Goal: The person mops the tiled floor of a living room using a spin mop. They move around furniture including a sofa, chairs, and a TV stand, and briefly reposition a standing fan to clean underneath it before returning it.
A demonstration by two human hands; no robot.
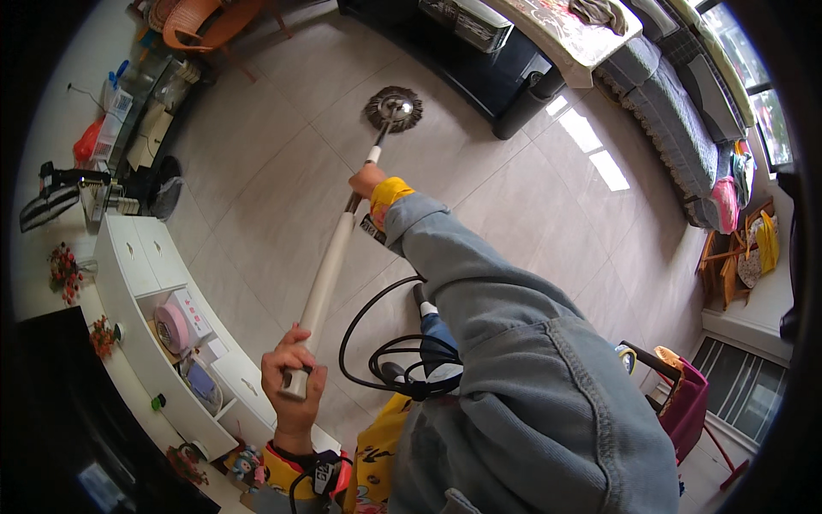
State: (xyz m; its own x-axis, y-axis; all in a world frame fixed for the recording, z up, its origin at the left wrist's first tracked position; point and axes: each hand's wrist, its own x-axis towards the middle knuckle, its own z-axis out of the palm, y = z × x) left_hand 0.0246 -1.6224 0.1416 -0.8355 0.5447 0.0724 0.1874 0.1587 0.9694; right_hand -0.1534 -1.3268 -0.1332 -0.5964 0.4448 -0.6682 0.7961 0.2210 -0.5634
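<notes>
A spin mop with a round, dark fringed head (393, 110) rests on the tiled floor (488, 180) ahead of me. Its white and metal handle (327, 276) runs down towards me at a slant. My left hand (294, 379) is wrapped around the top end of the handle, at the lower left. Further down the pole, closer to the mop head, my right hand (367, 180) grips the shaft. A black cable (347, 340) loops in front of my body, beside my sleeve.
A white cabinet (141, 257) lines the left side, below a wicker chair (192, 26). The black table (443, 58) stands just beyond the mop head. A grey sofa (668, 122) is at the upper right, and a dark red bag (686, 405) at the lower right.
</notes>
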